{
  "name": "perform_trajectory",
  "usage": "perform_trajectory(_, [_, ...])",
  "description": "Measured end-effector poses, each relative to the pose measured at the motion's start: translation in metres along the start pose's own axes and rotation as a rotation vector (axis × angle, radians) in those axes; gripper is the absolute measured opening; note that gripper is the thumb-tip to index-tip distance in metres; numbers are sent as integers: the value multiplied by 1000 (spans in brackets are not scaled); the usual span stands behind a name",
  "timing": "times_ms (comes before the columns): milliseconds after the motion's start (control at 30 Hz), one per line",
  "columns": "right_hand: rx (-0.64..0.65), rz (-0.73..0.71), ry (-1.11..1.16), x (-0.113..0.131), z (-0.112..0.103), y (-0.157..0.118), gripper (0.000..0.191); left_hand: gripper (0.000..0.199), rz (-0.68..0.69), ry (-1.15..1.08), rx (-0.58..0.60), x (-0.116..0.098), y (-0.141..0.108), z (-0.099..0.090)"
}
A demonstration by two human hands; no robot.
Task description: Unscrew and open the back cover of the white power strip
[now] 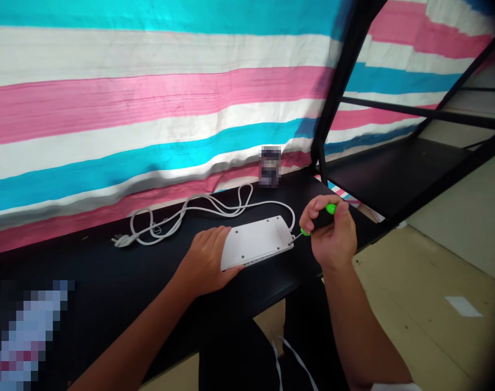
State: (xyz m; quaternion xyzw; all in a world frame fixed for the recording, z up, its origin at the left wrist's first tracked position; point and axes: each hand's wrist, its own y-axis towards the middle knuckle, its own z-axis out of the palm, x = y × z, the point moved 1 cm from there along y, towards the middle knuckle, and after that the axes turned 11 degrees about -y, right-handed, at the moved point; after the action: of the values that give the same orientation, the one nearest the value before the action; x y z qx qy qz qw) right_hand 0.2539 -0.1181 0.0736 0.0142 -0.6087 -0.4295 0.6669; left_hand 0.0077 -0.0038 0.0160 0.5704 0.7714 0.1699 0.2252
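A white power strip (257,239) lies on the black table with its screw-dotted underside facing up. My left hand (208,258) grips its left end, fingers on top and thumb along the near edge. In my right hand (332,239) is a screwdriver (323,220) with a black and green handle, the fingers wrapped round it. The screwdriver's thin shaft slants down to the right end of the strip, its tip at or close to the near right corner. Whether the tip sits in a screw cannot be made out. A white cord (226,209) leaves the strip's right end and loops behind it to a plug (120,240).
A striped sheet (157,108) hangs along the table's (120,293) back edge. A small blurred-out item (269,167) stands near it. Black metal frame posts (332,92) rise at right, beside another black shelf (377,168). Another blurred-out item (31,331) lies at lower left.
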Motion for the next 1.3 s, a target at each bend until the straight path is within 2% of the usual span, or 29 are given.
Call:
perform_trajectory(900, [19,24,37,0,0,-2,33,76,-2,-3,-4,-1,1,-1])
perform_trajectory(1033, [30,-7,21,-2,-1,-2,34,76,-1,4,-1,-1,1,-1])
perform_trajectory(1200, [8,-43,-25,-1,-2,-2,24,77,1,8,-1,-1,0,-1])
perform_trajectory(1300, [-20,0,-50,-1,-1,-3,29,76,1,1,-4,-1,0,0])
